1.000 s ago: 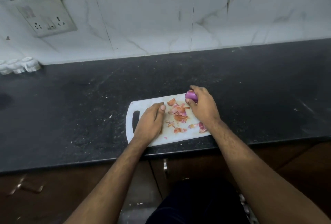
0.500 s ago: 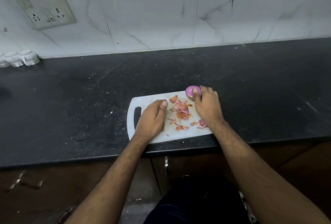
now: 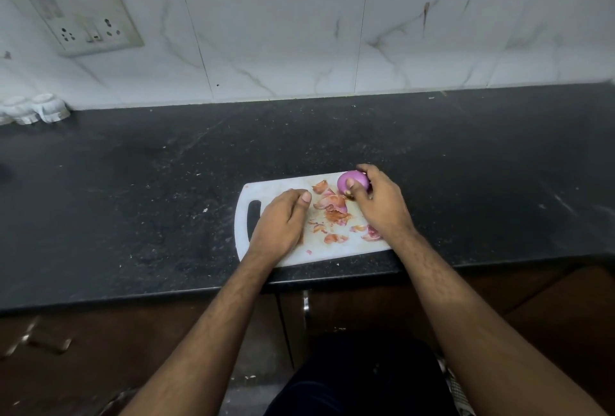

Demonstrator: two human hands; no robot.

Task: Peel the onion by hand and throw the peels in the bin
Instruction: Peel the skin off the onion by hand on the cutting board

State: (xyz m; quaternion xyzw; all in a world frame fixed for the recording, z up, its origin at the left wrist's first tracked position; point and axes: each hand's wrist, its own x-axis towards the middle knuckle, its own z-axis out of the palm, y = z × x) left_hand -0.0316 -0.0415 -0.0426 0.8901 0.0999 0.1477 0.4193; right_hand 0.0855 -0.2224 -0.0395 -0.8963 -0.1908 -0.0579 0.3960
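The right hand (image 3: pixel 379 202) still grips the peeled onion (image 3: pixel 349 181) at the cutting board's (image 3: pixel 283 182) far edge, barely shifted; the left hand (image 3: pixel 283 219) rests, seemingly relaxed, beside the peels (image 3: pixel 334 212), not yet binned.

The counter (image 3: pixel 466 156) lies bare behind the board (image 3: pixel 276 184) and to both sides of it. At the board's front edge two forearms cross. Peels (image 3: pixel 334 212) litter its middle; cups (image 3: pixel 33 109) crowd the counter's back-left corner.
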